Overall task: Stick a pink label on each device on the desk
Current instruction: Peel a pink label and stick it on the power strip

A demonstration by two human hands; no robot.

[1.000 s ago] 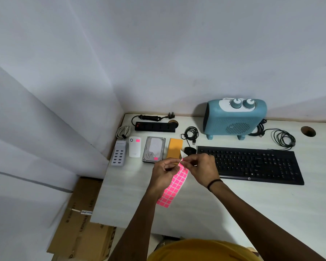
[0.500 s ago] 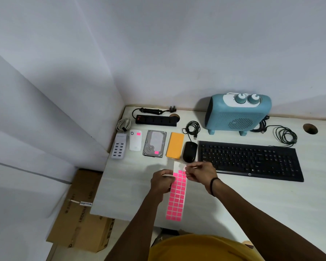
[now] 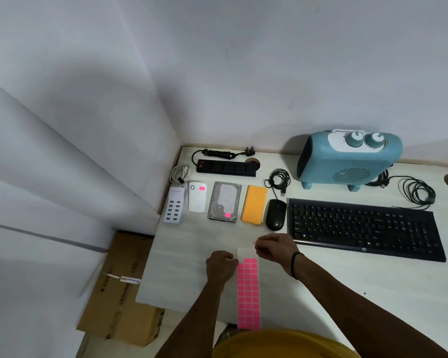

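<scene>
**A:** Nearest the camera, what lies on the desk (image 3: 321,301)?

**B:** A sheet of pink labels (image 3: 248,293), flat on the white top, running from the near edge up between two hands. The left hand (image 3: 221,266) curls at the sheet's left edge, fingers on it. The right hand (image 3: 274,248) hovers over the sheet's bare upper end, fingertips pinched together; whether a peeled label sits between them is too small to tell.

**A:** And beyond the hands?

**B:** A row of devices: white charging hub (image 3: 174,206), white plug unit (image 3: 197,200) bearing a pink label, hard drive (image 3: 224,201) also labelled, orange power bank (image 3: 254,208), black mouse (image 3: 276,214), black keyboard (image 3: 365,228).

**A:** Farthest back?

**B:** A black power strip (image 3: 226,167) and a blue heater (image 3: 347,158) against the wall.
</scene>
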